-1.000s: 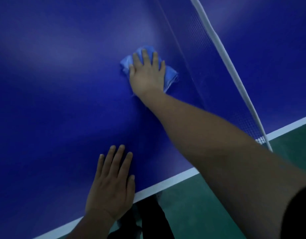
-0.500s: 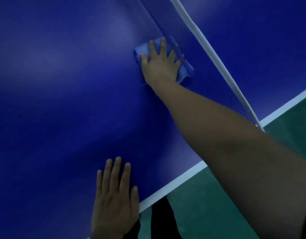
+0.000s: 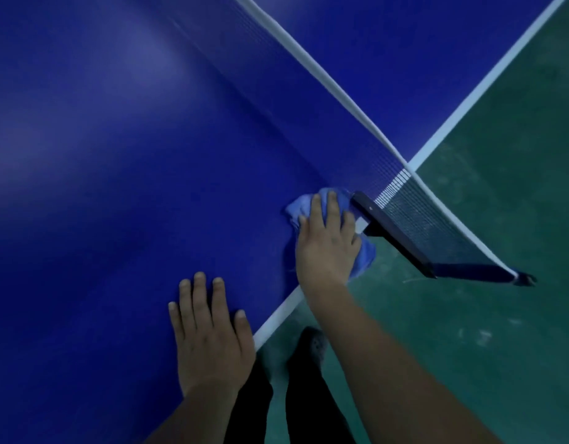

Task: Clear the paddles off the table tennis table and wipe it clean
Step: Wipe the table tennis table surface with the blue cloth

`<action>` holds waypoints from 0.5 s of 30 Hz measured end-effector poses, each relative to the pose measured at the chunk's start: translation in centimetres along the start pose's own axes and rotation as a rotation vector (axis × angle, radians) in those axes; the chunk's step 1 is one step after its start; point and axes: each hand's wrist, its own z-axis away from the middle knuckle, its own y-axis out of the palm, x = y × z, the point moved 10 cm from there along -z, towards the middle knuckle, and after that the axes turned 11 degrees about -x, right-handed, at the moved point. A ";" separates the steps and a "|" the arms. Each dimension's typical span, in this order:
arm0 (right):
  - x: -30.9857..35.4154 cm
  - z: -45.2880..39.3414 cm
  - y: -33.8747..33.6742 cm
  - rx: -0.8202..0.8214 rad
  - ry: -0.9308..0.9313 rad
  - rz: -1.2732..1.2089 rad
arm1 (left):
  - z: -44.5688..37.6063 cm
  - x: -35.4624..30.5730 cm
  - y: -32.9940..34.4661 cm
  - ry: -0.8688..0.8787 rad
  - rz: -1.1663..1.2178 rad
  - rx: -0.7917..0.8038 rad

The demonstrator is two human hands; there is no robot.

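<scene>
Table tennis table (image 3: 116, 187) fills your head view as a deep blue top with a white edge line (image 3: 278, 314) along the near side. Your right hand (image 3: 326, 248) lies flat, fingers straight, pressing a light blue cloth (image 3: 301, 208) onto the top right at that edge, just beside the black net clamp (image 3: 392, 233). Part of the cloth hangs past the edge over the green floor (image 3: 485, 315). The net (image 3: 414, 216), with its white top band (image 3: 309, 64), runs from the clamp away across the table. Your left hand (image 3: 211, 341) rests palm down on the blue surface near the edge, fingers straight and slightly spread, holding nothing. Below the edge, your dark trouser legs (image 3: 305, 408) stand on the floor. You can read no brand, label or writing on the table, net or clamp.
</scene>
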 end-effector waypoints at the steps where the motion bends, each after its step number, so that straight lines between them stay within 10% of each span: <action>1: -2.0 1.1 0.3 0.073 0.008 -0.009 | 0.1 -0.1 -0.1 0.001 0.005 -0.003; 6: -13.1 3.3 -3.6 0.018 0.350 -0.162 | 0.2 -0.2 -0.3 -0.004 0.040 -0.019; 10: -4.2 1.4 -7.4 -0.270 -0.053 -0.240 | 0.2 -0.2 -0.4 -0.002 0.041 -0.029; 15: 0.7 -2.6 -1.5 -0.060 -0.202 0.018 | -0.1 -0.1 -0.3 -0.007 0.035 -0.042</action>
